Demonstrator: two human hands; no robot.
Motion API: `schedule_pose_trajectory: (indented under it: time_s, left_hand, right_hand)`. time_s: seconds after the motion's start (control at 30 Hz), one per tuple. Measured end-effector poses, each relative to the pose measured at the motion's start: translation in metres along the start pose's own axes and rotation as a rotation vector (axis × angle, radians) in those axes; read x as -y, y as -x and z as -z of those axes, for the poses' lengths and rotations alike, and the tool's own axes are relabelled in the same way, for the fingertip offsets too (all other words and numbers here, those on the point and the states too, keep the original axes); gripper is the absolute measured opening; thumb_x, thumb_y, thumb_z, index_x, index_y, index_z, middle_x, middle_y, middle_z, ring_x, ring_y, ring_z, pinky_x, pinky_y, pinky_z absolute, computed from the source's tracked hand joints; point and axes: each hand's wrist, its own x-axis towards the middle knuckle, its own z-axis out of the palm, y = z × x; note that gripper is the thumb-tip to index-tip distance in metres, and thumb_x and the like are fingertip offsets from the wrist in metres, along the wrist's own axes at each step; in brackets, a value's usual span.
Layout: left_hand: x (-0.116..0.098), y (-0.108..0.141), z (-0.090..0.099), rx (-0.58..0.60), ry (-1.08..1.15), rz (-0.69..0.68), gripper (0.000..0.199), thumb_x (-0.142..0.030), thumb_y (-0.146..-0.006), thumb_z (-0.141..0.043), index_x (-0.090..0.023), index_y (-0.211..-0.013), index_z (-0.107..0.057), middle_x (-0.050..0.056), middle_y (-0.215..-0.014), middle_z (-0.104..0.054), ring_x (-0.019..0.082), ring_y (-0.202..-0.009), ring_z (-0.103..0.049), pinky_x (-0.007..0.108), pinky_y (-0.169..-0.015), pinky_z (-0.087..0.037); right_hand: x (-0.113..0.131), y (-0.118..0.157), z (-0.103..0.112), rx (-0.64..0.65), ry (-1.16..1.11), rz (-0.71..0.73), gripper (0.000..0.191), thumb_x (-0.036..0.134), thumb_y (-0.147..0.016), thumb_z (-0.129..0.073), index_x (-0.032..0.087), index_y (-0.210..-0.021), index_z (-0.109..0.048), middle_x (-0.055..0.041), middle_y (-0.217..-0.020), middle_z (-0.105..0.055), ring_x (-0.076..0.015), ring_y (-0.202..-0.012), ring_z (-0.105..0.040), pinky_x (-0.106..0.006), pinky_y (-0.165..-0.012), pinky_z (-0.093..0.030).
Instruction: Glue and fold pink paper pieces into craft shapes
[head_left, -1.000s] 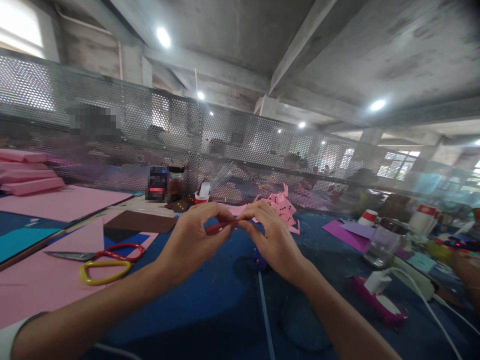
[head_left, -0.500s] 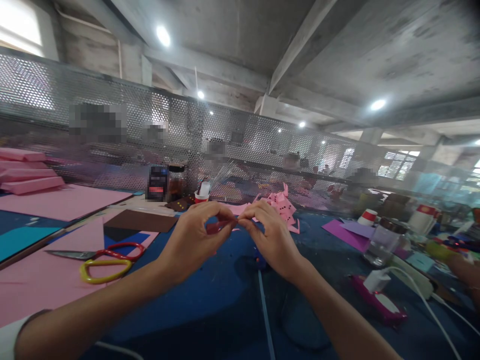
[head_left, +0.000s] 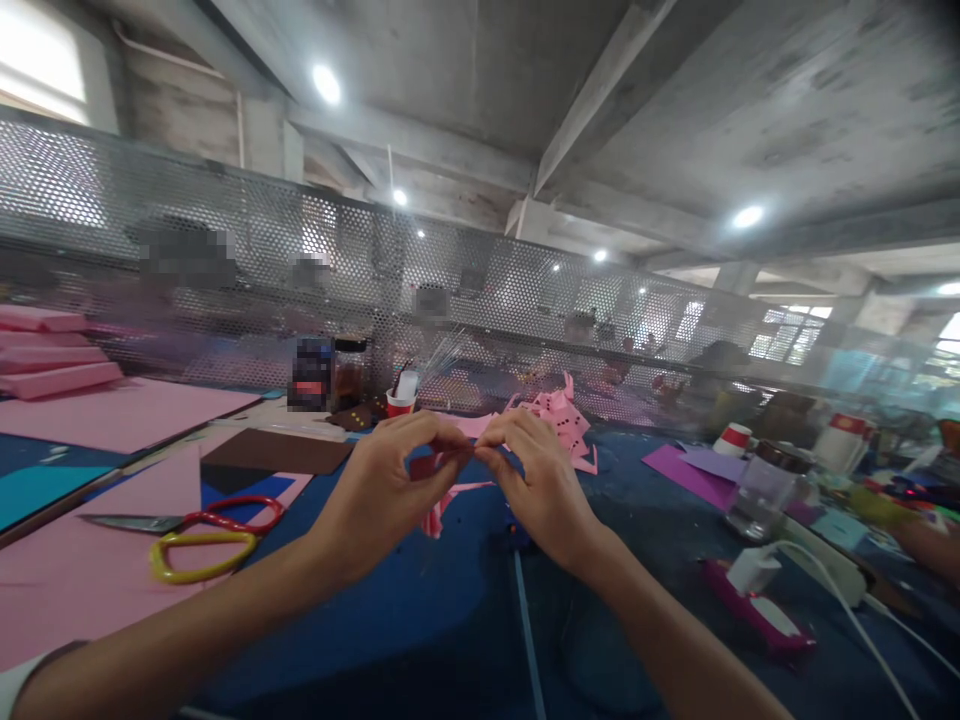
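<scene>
My left hand (head_left: 386, 490) is raised over the blue table with thumb and fingertips pinched together. Pink paper (head_left: 433, 515) hangs below its fingers and also shows inside the curl of the hand. Close against it, my right hand (head_left: 536, 480) makes a pinch too, and the fingertips of both meet at a small piece too tiny to make out. Behind the right hand stands a folded pink paper piece with dark dots (head_left: 566, 425). Scissors with red and yellow handles (head_left: 206, 540) lie on pink sheets to the left.
Pink paper stacks (head_left: 56, 355) and brown paper (head_left: 277, 450) are on the left. A red and white cup (head_left: 401, 402) stands behind my hands. To the right are purple paper (head_left: 690, 475), a clear jar (head_left: 761, 490), a magenta power strip (head_left: 757, 610) with white cables, and another person's arm (head_left: 930, 545).
More pink paper now shows hanging below my left hand. Both hands stay pinched together at nearly the same spot, and the view has shifted slightly.
</scene>
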Motion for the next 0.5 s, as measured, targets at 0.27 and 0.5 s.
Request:
schedule_pose_trajectory:
  time_s: [0.27,0.5]
  left_hand:
    - [0.002,-0.0014,0.0,0.003,-0.019,-0.007,0.014,-0.027,-0.094,-0.061,-0.022,-0.086,-0.071,0.0,-0.082,-0.073,0.016,-0.079,-0.067,0.03,-0.077,-0.052]
    - [0.0013,-0.0003,0.0007,0.034,-0.003,-0.013,0.015,-0.025,-0.094,-0.059,-0.021,-0.084,-0.07,0.0,-0.082,-0.072,0.015,-0.077,-0.065,0.028,-0.074,-0.051]
  right_hand:
    - [-0.0014,0.0013,-0.0005,0.008,-0.018,-0.012,0.008,0.026,-0.103,-0.06,0.023,-0.096,-0.062,-0.0018,-0.099,-0.067,-0.0196,-0.099,-0.06,-0.039,-0.092,-0.044]
    - [0.0005,0.0017,0.0,0.005,-0.029,0.018,0.013,0.028,-0.105,-0.057,0.023,-0.094,-0.062,-0.0019,-0.095,-0.068,-0.0191,-0.094,-0.06,-0.038,-0.089,-0.045]
